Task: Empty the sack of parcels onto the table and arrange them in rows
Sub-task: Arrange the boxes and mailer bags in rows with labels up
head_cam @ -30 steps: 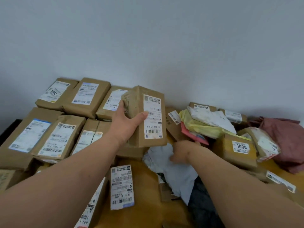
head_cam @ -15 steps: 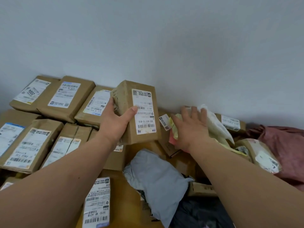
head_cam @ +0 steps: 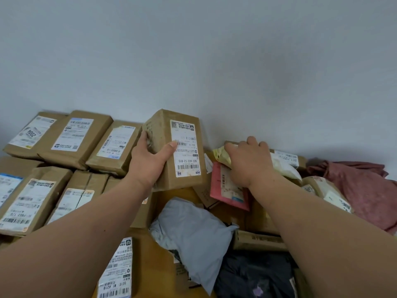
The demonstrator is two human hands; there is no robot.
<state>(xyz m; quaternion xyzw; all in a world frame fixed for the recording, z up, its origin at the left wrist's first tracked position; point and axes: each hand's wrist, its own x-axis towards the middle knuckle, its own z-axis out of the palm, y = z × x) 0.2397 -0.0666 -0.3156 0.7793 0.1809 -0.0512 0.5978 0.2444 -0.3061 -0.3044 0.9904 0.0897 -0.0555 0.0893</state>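
Left hand (head_cam: 148, 164) grips brown carton (head_cam: 178, 151) by its near left edge, thumb across label face, fingers (head_cam: 143, 136) wrapped behind; carton held upright above worktop, at right end of back row of parcels (head_cam: 73, 136) by wall. Looks rigid, light enough for one hand; taped skin may slip, so hold across corner is sound. Right hand (head_cam: 249, 164) reaches into loose heap, fingers curled over yellow soft mailer (head_cam: 281, 166), pink mailer (head_cam: 225, 188) just beneath. Mailers look floppy, light; best pinched at edge. Grey poly bag (head_cam: 193, 233) near, untouched. Red sack (head_cam: 361, 186) slumped far right.
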